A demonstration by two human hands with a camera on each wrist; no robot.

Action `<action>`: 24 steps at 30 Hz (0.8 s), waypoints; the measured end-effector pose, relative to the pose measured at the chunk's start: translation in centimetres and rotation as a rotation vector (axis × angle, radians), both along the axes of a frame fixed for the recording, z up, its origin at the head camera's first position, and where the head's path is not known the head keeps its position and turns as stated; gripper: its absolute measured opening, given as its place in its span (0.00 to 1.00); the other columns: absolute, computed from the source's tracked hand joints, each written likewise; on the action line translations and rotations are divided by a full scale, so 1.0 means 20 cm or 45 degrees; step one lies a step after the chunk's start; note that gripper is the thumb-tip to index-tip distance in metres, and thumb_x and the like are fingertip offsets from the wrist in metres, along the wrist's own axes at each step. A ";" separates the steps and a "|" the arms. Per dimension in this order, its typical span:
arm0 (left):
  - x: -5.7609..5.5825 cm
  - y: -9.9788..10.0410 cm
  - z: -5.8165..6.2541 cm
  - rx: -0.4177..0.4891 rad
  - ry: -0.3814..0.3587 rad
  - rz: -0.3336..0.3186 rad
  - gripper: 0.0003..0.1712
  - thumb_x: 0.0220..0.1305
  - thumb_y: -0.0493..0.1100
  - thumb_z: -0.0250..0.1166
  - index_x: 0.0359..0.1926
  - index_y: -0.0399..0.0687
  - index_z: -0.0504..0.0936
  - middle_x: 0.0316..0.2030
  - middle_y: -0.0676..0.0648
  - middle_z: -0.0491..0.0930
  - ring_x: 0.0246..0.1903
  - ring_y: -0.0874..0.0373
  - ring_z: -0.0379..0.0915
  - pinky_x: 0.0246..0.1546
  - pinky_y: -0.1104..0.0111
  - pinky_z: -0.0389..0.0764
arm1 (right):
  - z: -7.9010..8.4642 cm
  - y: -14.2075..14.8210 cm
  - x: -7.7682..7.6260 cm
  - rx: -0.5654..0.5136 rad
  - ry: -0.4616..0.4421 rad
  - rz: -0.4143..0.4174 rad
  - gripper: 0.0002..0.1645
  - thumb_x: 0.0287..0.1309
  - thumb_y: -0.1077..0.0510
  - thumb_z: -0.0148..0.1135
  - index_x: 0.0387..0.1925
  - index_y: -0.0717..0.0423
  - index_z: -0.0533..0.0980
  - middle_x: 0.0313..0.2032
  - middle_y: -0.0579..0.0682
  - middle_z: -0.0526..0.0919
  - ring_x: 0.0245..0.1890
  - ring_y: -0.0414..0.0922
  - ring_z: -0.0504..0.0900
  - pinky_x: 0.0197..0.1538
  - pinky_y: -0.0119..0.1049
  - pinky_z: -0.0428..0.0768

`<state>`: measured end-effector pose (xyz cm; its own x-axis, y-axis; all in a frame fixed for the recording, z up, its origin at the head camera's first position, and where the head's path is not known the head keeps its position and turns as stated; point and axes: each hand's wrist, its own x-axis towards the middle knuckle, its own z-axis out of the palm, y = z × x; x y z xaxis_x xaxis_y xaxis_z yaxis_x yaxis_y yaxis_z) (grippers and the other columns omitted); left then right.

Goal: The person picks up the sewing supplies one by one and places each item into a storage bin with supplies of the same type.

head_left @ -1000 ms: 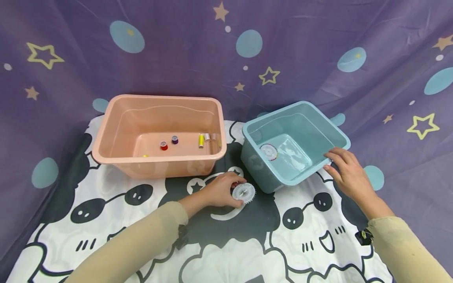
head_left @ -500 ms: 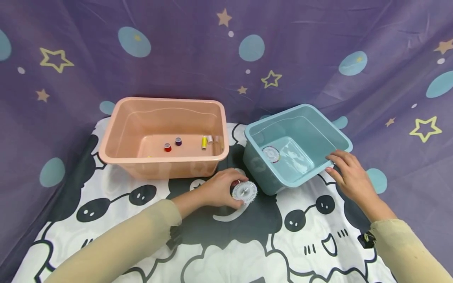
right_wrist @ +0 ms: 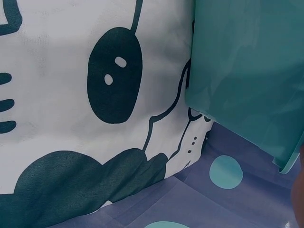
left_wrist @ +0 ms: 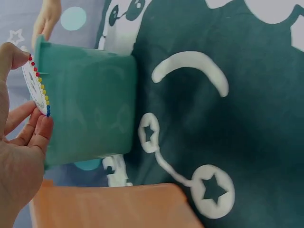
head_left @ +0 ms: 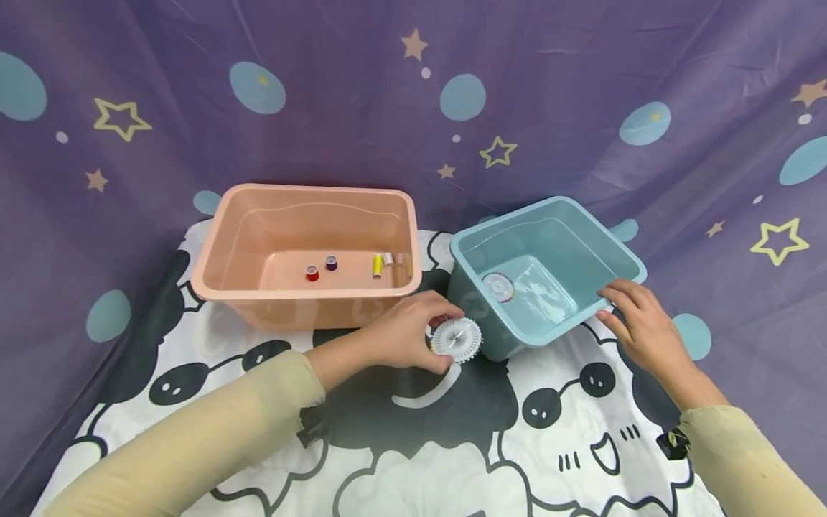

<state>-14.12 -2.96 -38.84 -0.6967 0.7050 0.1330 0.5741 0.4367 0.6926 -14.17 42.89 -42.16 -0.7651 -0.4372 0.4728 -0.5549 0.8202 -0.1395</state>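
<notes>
My left hand pinches a round white pin wheel by its edge, thumb below and fingers above, just in front of the blue tub. Red, yellow and blue pin heads line the wheel's rim in the left wrist view. At the tub's right front rim, my right hand holds on, with fingers over the edge and thumb on the outer side. Inside that tub lies another pin wheel, flat on the floor near the left wall. The right wrist view catches only a sliver of the hand.
To the left stands a pink tub holding several small thread spools, among them a red spool, a purple spool and a yellow spool. A cartoon-print cloth covers the table. Behind hangs a purple curtain.
My left hand has lifted the pin wheel slightly up and right, closer to the blue tub. My right hand stays at the rim. The whole head view has shifted a little.
</notes>
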 end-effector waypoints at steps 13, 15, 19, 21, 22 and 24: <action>-0.12 0.05 0.24 -0.046 0.089 -0.039 0.41 0.51 0.47 0.82 0.66 0.42 0.82 0.54 0.47 0.81 0.50 0.55 0.77 0.51 0.67 0.80 | 0.01 0.01 0.01 0.017 -0.018 -0.029 0.38 0.79 0.31 0.47 0.63 0.59 0.78 0.63 0.64 0.77 0.65 0.67 0.72 0.58 0.68 0.73; -0.15 0.06 0.27 -0.059 0.122 -0.050 0.40 0.51 0.48 0.81 0.66 0.43 0.82 0.55 0.47 0.81 0.50 0.56 0.77 0.51 0.67 0.80 | 0.01 0.01 0.01 0.024 -0.025 -0.033 0.36 0.79 0.32 0.48 0.63 0.59 0.78 0.63 0.63 0.77 0.66 0.66 0.72 0.57 0.68 0.74; -0.20 0.10 0.30 -0.068 0.188 -0.071 0.38 0.51 0.48 0.80 0.65 0.42 0.83 0.54 0.47 0.82 0.50 0.56 0.75 0.50 0.66 0.79 | 0.00 0.02 0.02 0.038 -0.040 -0.036 0.33 0.80 0.36 0.52 0.63 0.59 0.77 0.64 0.63 0.77 0.66 0.65 0.71 0.58 0.67 0.74; -0.23 0.12 0.31 -0.075 0.207 -0.077 0.38 0.51 0.48 0.80 0.64 0.43 0.84 0.53 0.47 0.82 0.51 0.55 0.74 0.50 0.66 0.79 | 0.00 0.02 0.02 0.042 -0.045 -0.037 0.31 0.80 0.38 0.54 0.64 0.59 0.77 0.64 0.63 0.76 0.66 0.65 0.71 0.58 0.66 0.74; -0.24 0.14 0.31 -0.080 0.212 -0.080 0.38 0.51 0.49 0.80 0.64 0.43 0.84 0.53 0.46 0.82 0.51 0.55 0.74 0.50 0.66 0.79 | 0.00 0.01 0.02 0.044 -0.045 -0.037 0.30 0.79 0.39 0.55 0.64 0.59 0.77 0.64 0.63 0.76 0.66 0.65 0.71 0.58 0.66 0.74; -0.27 0.16 0.33 -0.098 0.206 -0.084 0.38 0.52 0.49 0.79 0.64 0.44 0.84 0.54 0.47 0.82 0.51 0.54 0.73 0.51 0.65 0.78 | 0.00 0.01 0.02 0.043 -0.043 -0.034 0.31 0.79 0.39 0.55 0.64 0.59 0.77 0.64 0.63 0.76 0.66 0.65 0.71 0.58 0.66 0.74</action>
